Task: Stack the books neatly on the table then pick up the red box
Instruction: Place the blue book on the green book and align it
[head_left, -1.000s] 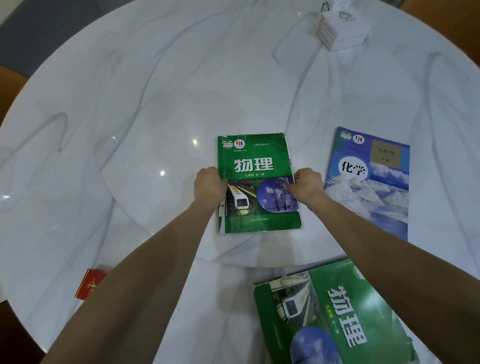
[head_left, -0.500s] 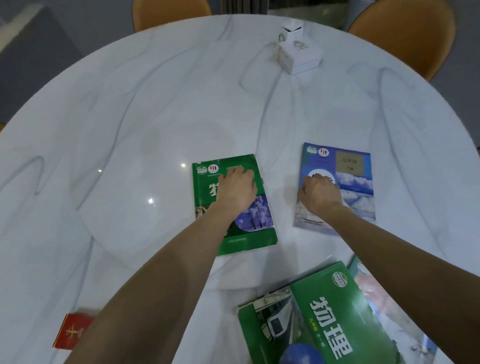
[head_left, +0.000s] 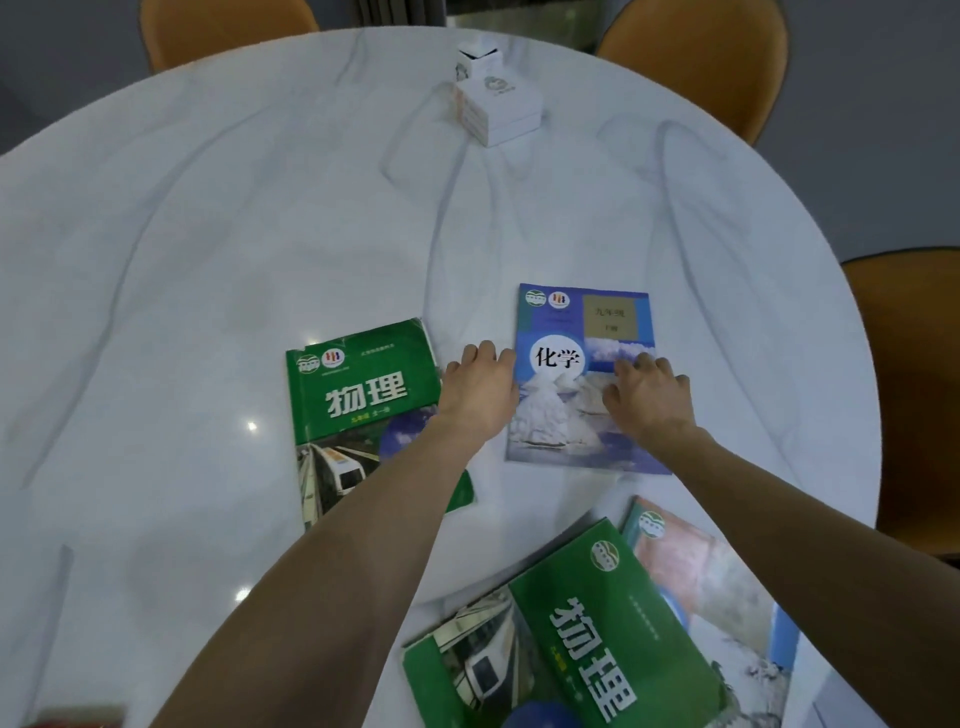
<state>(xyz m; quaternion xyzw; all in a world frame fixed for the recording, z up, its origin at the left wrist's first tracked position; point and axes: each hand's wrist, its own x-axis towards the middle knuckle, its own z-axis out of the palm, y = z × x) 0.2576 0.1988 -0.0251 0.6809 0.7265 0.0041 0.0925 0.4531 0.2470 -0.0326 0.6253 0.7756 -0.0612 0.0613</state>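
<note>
A blue book (head_left: 582, 332) lies flat on the white marble table (head_left: 260, 234). My left hand (head_left: 480, 389) is against its left edge with the fingers curled. My right hand (head_left: 649, 400) presses palm-down on the right half of its cover. A green book (head_left: 358, 395) lies just to the left, partly under my left forearm. Nearer me, a second green book (head_left: 571, 634) overlaps a pale-covered book (head_left: 711, 577). Only a strip of the red box (head_left: 78, 717) shows at the bottom left corner.
A stack of white boxes (head_left: 496, 106) stands at the far side of the table. Orange chairs (head_left: 701, 57) ring the table at the back and on the right (head_left: 909, 389). The table edge curves close on the right.
My left hand has left the green book and moved right to the blue book's left edge. My right hand has shifted from that edge onto the right half of the cover.
</note>
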